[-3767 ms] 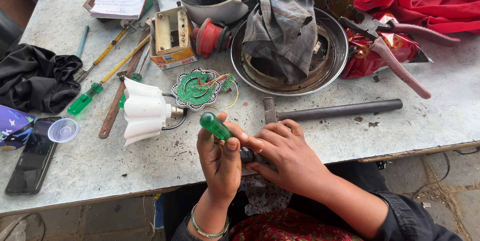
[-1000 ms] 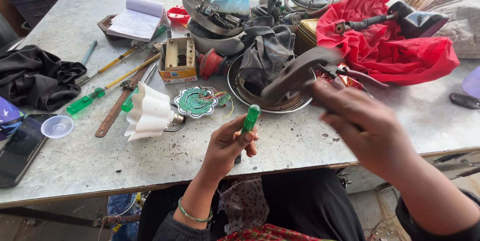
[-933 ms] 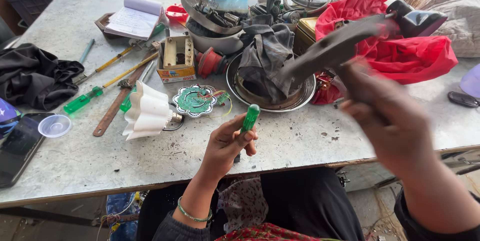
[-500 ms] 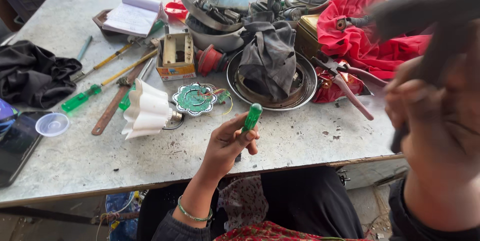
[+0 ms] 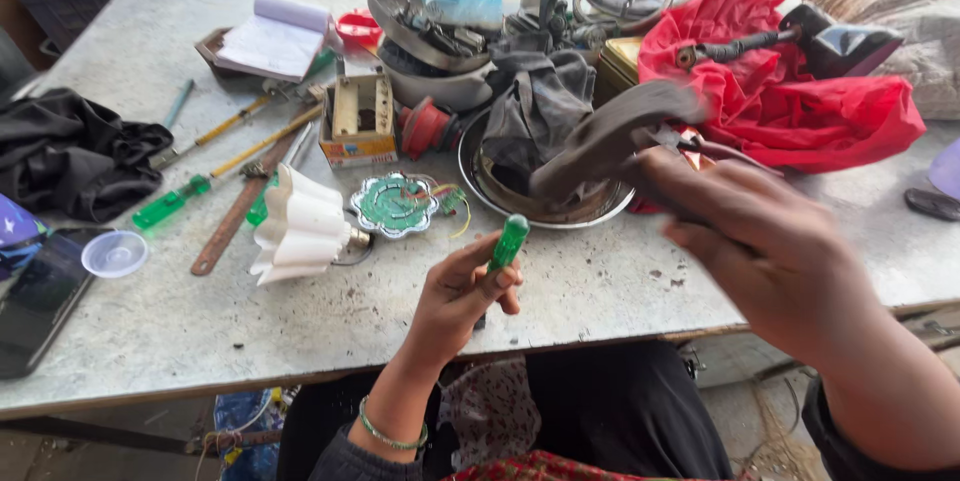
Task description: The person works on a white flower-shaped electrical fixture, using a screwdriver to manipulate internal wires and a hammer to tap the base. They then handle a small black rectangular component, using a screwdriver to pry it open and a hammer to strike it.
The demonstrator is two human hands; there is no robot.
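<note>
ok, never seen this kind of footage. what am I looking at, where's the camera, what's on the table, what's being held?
There is no machine here: a person works with two bare hands, and the single camera sits on their head, looking down. The left hand grips a green-handled screwdriver upright at the near edge of the grey worktable. The right hand, blurred by motion, holds a dark hammer-like tool raised above the table. On the surface lie a white flower-shaped lamp part, a round green circuit board, a metal bowl with a dark rag in it, a red cloth, a notepad and a phone.
</note>
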